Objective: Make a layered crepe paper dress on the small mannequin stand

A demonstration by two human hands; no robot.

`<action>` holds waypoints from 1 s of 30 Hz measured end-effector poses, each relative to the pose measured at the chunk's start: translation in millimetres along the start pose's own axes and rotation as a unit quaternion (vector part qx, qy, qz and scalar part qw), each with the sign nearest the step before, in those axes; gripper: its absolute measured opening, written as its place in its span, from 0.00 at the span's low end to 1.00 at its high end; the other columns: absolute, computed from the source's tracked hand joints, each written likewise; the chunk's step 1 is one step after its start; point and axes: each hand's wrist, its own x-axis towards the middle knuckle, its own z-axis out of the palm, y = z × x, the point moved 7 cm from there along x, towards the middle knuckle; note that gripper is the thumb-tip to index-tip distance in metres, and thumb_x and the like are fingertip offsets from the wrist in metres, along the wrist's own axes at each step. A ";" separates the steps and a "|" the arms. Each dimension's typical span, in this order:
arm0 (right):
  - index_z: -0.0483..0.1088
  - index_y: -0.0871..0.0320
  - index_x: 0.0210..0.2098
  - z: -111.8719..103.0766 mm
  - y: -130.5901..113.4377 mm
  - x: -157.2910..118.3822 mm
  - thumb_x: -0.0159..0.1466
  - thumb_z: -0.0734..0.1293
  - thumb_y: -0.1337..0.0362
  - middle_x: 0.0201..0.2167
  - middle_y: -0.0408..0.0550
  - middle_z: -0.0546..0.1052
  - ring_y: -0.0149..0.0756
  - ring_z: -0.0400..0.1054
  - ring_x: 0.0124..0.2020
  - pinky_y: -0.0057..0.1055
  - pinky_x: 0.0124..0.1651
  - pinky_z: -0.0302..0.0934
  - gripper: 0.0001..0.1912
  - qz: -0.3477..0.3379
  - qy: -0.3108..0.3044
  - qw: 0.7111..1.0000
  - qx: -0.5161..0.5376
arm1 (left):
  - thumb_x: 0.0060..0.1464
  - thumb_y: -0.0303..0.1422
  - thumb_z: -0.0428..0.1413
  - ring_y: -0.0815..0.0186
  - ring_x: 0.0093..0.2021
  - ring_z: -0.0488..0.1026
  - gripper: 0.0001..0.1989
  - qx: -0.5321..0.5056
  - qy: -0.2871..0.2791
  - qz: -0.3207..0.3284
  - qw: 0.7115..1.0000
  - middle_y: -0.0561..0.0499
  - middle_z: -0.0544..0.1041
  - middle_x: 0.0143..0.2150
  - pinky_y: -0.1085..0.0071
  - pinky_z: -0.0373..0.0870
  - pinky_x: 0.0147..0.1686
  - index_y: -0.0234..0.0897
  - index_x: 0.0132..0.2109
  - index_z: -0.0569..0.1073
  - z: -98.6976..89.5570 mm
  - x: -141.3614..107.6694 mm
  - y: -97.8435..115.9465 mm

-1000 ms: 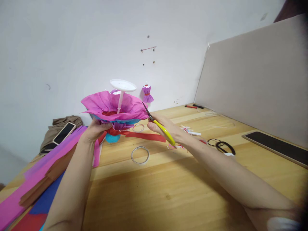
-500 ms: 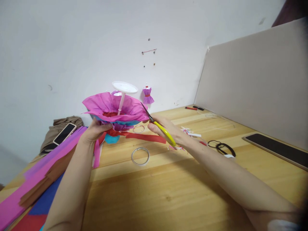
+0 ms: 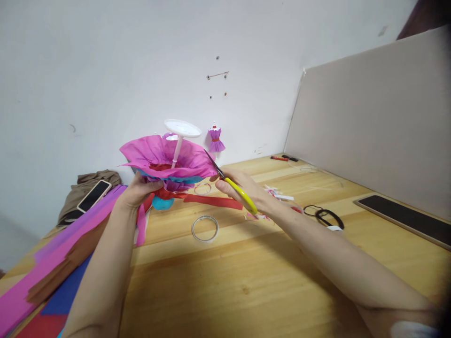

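My left hand [image 3: 143, 188] is closed around a small dress-form stand wrapped in crepe paper, held upside down above the table. Its round white base [image 3: 183, 128] and stem point up out of a flared pink paper skirt [image 3: 155, 152]. Blue and red paper layers show under the pink, and a blue piece [image 3: 162, 202] hangs lowest. Yellow-handled scissors [image 3: 240, 193] are in my right hand [image 3: 235, 182], the dark blades pointing up and left along the skirt's right edge. Whether the right fingers also touch the paper is hard to make out.
A roll of clear tape [image 3: 205, 228] and a red paper strip [image 3: 213, 202] lie on the wooden table. Coloured crepe sheets [image 3: 52, 277] and a phone [image 3: 94, 195] are at left. A small purple dress form [image 3: 215, 139] stands by the wall; a dark flat device [image 3: 405, 218] lies right.
Both hands, the paper skirt and the scissors keep nearly the same positions. The whole view has shifted very slightly.
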 end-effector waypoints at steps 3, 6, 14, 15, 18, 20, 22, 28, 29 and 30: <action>0.67 0.55 0.32 -0.7 0.1 0.1 0.65 0.60 0.33 0.26 0.43 0.67 0.36 0.60 0.29 0.35 0.35 0.52 0.30 -0.001 0.008 1.000 -0.009 | 0.31 0.30 0.79 0.55 0.39 0.84 0.34 0.006 0.004 0.002 1.000 0.48 0.86 0.39 0.61 0.83 0.45 0.40 0.50 0.83 0.1 0.2 0.9; 0.64 0.54 0.30 -0.5 1.0 0.3 0.65 0.60 0.33 0.25 0.42 0.66 0.36 0.59 0.29 0.34 0.35 0.51 0.29 -0.004 0.014 1.000 -0.020 | 0.32 0.30 0.79 0.56 0.38 0.84 0.32 0.007 0.004 0.005 1.000 0.48 0.86 0.39 0.61 0.83 0.44 0.40 0.49 0.83 0.9 -0.1 2.4; 0.56 0.53 0.26 1.1 5.2 1.5 0.67 0.59 0.35 0.22 0.41 0.62 0.33 0.55 0.26 0.33 0.33 0.48 0.29 -0.002 0.036 0.998 -0.041 | 0.31 0.32 0.79 0.53 0.42 0.84 0.27 0.007 -0.004 0.014 1.000 0.47 0.87 0.42 0.60 0.83 0.46 0.38 0.43 0.84 2.7 -2.2 6.1; 0.56 0.53 0.26 1.4 5.2 1.8 0.67 0.58 0.36 0.22 0.40 0.62 0.32 0.55 0.26 0.33 0.33 0.48 0.29 -0.003 0.038 0.998 -0.041 | 0.32 0.32 0.79 0.53 0.43 0.84 0.26 0.008 -0.005 0.014 1.000 0.47 0.87 0.42 0.60 0.83 0.46 0.38 0.43 0.84 2.8 -2.3 6.1; 0.57 0.53 0.26 2.0 5.5 2.8 0.67 0.58 0.36 0.22 0.40 0.61 0.32 0.55 0.26 0.32 0.33 0.48 0.28 0.002 0.044 0.998 -0.052 | 0.32 0.32 0.79 0.50 0.44 0.84 0.26 0.011 -0.009 0.017 1.000 0.45 0.87 0.43 0.58 0.83 0.47 0.38 0.42 0.84 3.1 -2.6 6.2; 0.57 0.53 0.26 1.8 6.0 3.2 0.67 0.58 0.36 0.22 0.40 0.60 0.32 0.55 0.26 0.32 0.33 0.48 0.28 0.009 0.045 0.997 -0.065 | 0.32 0.33 0.79 0.50 0.43 0.84 0.26 0.016 -0.009 0.016 1.000 0.45 0.87 0.43 0.56 0.84 0.46 0.37 0.42 0.84 3.2 -2.7 6.3; 0.58 0.53 0.27 0.8 5.9 2.9 0.67 0.58 0.36 0.22 0.40 0.60 0.32 0.55 0.26 0.32 0.33 0.48 0.28 0.015 0.044 0.996 -0.075 | 0.32 0.35 0.79 0.51 0.41 0.84 0.26 0.023 -0.008 0.015 1.000 0.45 0.87 0.41 0.57 0.84 0.44 0.37 0.42 0.84 3.2 -2.7 6.8; 0.59 0.53 0.29 -3.4 -4.3 -2.5 0.68 0.59 0.37 0.24 0.41 0.62 0.33 0.56 0.27 0.32 0.32 0.49 0.27 0.008 0.000 0.999 -0.042 | 0.28 0.37 0.80 0.53 0.43 0.84 0.30 0.028 0.001 0.008 1.000 0.45 0.86 0.42 0.59 0.82 0.47 0.38 0.43 0.84 3.2 -3.1 7.4; 0.60 0.53 0.30 -3.6 -6.5 -3.4 0.68 0.59 0.37 0.24 0.41 0.62 0.33 0.56 0.28 0.32 0.32 0.50 0.26 0.004 -0.012 1.000 -0.029 | 0.28 0.37 0.80 0.52 0.44 0.84 0.31 0.030 0.000 0.004 1.000 0.45 0.86 0.42 0.58 0.82 0.48 0.38 0.44 0.84 3.4 -3.3 6.7; 0.60 0.53 0.30 -3.6 -8.4 -4.1 0.68 0.60 0.38 0.24 0.41 0.63 0.33 0.57 0.28 0.33 0.32 0.51 0.26 -0.003 -0.022 1.000 -0.015 | 0.29 0.37 0.80 0.51 0.45 0.83 0.31 0.033 -0.002 0.000 0.999 0.44 0.86 0.42 0.57 0.82 0.49 0.37 0.45 0.84 3.6 -3.6 6.1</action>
